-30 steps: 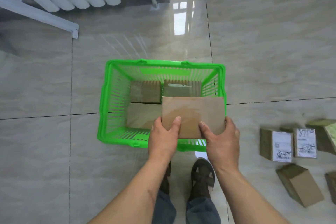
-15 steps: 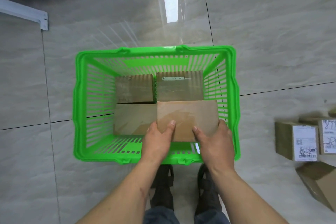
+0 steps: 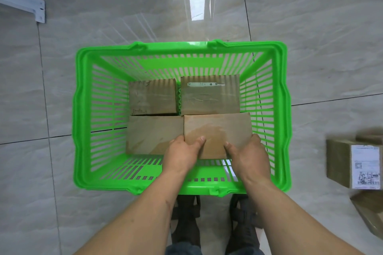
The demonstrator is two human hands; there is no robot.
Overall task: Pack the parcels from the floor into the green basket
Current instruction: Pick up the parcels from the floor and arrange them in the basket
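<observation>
Both hands' fingers lie hidden beneath the held parcel [image 3: 217,132].

- I have one view only, the head camera, so no second view overlaps with it.
- It looks almost straight down from above the basket [image 3: 182,47], which fills the middle of the frame, close beneath me.
- My forearms enter from the bottom edge; my shoes show below the basket's near rim.
- The wide lens bends the floor [image 3: 310,27] tile lines toward the edges.
</observation>
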